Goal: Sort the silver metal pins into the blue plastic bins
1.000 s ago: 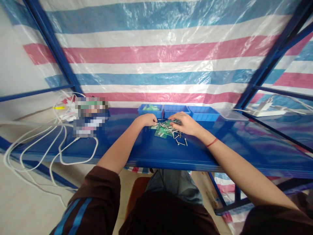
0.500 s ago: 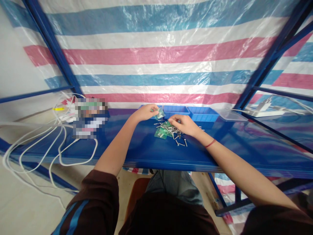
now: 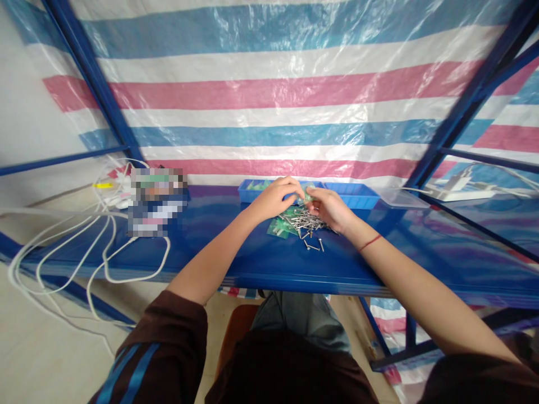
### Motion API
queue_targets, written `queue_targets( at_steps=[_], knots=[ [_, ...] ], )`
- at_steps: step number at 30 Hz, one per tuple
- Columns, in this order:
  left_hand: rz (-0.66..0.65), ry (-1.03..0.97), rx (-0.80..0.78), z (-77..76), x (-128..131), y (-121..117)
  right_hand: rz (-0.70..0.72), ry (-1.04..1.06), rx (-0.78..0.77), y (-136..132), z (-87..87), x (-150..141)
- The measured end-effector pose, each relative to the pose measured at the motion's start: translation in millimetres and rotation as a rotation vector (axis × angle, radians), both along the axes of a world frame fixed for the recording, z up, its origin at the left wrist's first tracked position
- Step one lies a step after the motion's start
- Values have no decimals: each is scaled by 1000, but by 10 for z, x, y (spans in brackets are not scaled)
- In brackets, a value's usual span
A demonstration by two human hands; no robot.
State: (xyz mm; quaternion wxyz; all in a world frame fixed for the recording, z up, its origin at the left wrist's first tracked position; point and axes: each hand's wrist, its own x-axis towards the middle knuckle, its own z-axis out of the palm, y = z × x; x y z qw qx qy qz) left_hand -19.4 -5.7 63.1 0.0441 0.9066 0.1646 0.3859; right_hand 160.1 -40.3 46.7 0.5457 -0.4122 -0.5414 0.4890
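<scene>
My left hand (image 3: 283, 197) reaches over the pile of screws (image 3: 306, 219), its fingers curled down to a small green-tinted plastic bag (image 3: 310, 192). From the other side my right hand (image 3: 330, 209) pinches the same bag, so it sits between both sets of fingertips, partly hidden by them. Under the hands the loose metal screws lie heaped on the blue table (image 3: 252, 252), with a few strays toward the front. More green-tinted bags (image 3: 279, 226) with pieces inside lie flat at the heap's left.
Behind the hands stand blue plastic bins; the left bin (image 3: 248, 194) has green bags in it, the right bin (image 3: 352, 195) is beside a clear plastic lid (image 3: 402, 198). White cables (image 3: 107, 252) loop over the left end. A power strip (image 3: 463, 191) is at far right.
My left hand has moved right with the small bag, over the screws. My right hand has shifted slightly right and turned, and now meets the bag.
</scene>
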Motion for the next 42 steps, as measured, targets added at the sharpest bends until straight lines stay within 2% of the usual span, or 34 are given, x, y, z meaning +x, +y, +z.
queue_targets(
  at_steps=[3,5,7,10,12,15,18,20,23,25,29,33,36,39,42],
  knots=[
    [131,-128,-143,-27,47,-5,-188,-267,348,20,-5,87],
    [230,-230,-340,-32,73,3,-328,-498,610,17,4,145],
    [270,-278,-588,-28,89,17,-388,-673,821,8,17,185],
    [183,-267,-899,-33,107,23,-353,-832,1015,10,19,207],
    [106,-270,-960,-56,123,17,-322,-905,1071,27,6,205],
    [67,-296,-939,-109,146,43,-338,-945,1082,51,-20,199],
    [137,-411,-885,-144,112,179,-404,-911,1016,51,-31,196],
    [270,-560,-795,-154,24,332,-423,-882,956,41,-32,197],
    [526,-833,-555,-187,-208,590,-420,-861,887,28,-29,194],
    [668,-899,-425,-233,-380,732,-411,-869,860,20,-27,186],
    [802,-741,-353,-342,-583,871,-361,-911,846,9,-33,163],
    [910,-396,-359,-402,-551,841,-286,-949,821,20,-74,138],
    [1021,-143,-296,-421,-494,779,-176,-980,828,24,-115,90],
    [976,-13,-218,-425,-468,745,24,-1053,888,-8,-148,1],
    [919,83,-241,-420,-457,737,180,-1159,912,-62,-178,-107]
  ],
)
